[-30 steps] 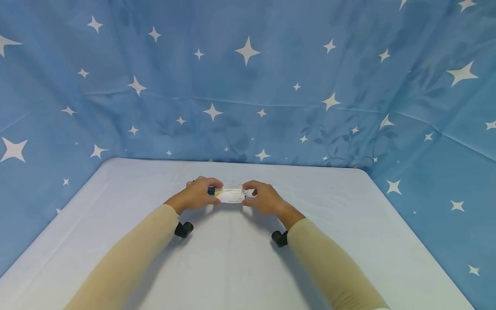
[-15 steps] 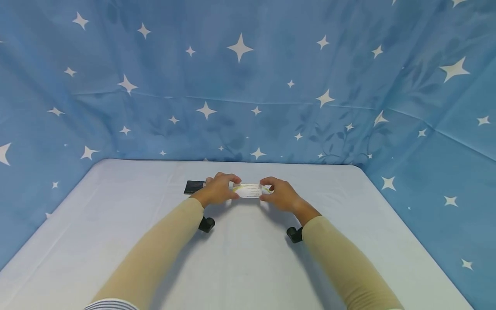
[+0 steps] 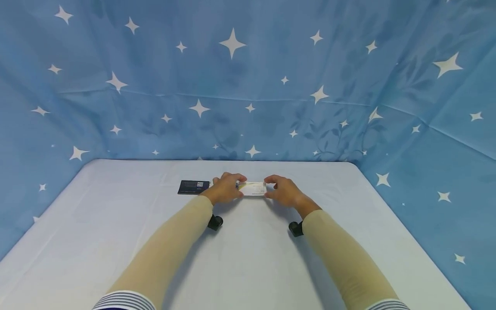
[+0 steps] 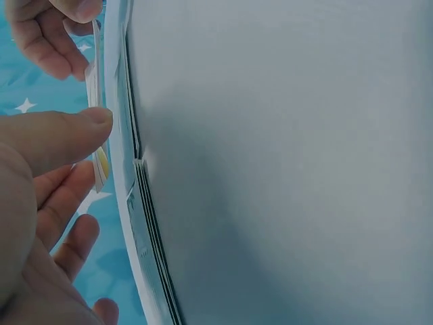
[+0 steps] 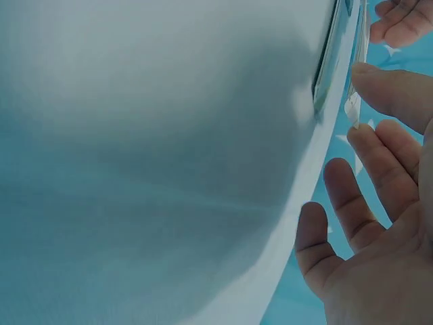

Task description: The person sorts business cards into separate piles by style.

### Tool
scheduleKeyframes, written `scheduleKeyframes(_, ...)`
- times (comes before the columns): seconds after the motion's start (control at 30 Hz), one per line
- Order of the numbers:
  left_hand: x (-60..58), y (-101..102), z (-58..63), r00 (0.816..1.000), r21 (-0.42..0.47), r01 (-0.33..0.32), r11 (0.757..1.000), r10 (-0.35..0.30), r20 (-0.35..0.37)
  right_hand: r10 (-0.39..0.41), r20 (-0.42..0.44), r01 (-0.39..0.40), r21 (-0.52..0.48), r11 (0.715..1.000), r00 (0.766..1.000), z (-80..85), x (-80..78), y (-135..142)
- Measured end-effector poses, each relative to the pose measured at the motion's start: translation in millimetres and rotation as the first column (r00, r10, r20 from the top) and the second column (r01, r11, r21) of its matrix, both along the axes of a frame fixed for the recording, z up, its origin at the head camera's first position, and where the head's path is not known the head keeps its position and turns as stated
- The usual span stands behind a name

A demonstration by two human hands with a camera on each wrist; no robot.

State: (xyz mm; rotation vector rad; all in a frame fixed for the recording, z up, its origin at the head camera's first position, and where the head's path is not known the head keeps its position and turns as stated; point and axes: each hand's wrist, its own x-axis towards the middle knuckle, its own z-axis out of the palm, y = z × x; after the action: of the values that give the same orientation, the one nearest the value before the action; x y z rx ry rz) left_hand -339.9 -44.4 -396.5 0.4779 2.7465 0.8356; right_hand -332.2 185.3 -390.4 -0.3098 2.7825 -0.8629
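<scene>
Small white business cards (image 3: 253, 188) with a yellow swoosh are held between my two hands, a little above the table. My left hand (image 3: 224, 188) pinches their left end between thumb and fingers. At the right end, my right hand (image 3: 284, 192) pinches them likewise. In the left wrist view the held cards (image 4: 95, 88) show nearly edge-on, several thin layers together. Left of my left hand lies a pile of dark cards (image 3: 192, 187) with a QR code on top. Another thin pile (image 5: 328, 61) lies on the table beneath the held cards, seen edge-on in the right wrist view.
A white cloth covers the table (image 3: 232, 258), and its far edge runs just beyond the cards. Behind hangs a blue curtain (image 3: 248, 86) with white stars. Black wrist cameras (image 3: 215, 222) sit under both forearms.
Both hands have moved to the right with the white cards, coming down slightly onto the space beside the dark pile. The dark cards, first mostly covered by my left hand, now show fully.
</scene>
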Motion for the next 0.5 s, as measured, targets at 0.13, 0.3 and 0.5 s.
scheduleKeyframes(0.13,-2.1,4.0,0.1,1.0,-0.022,0.005,1.0,-0.005,-0.007,-0.002,0.012,0.002,0.006,1.0,1.0,-2.2,-2.1,1.6)
scheduleKeyframes(0.3,-4.1,7.9,-1.8,1.0,-0.063,-0.002,0.998,0.001,-0.011,-0.033,0.044,0.033,0.004,0.999,0.998,-5.6,-2.8,-0.2)
scheduleKeyframes(0.5,-3.9,8.5,-5.3,1.0,-0.08,-0.028,0.996,0.027,-0.004,-0.049,0.059,0.047,0.026,0.999,0.997,-9.2,-3.9,-5.5)
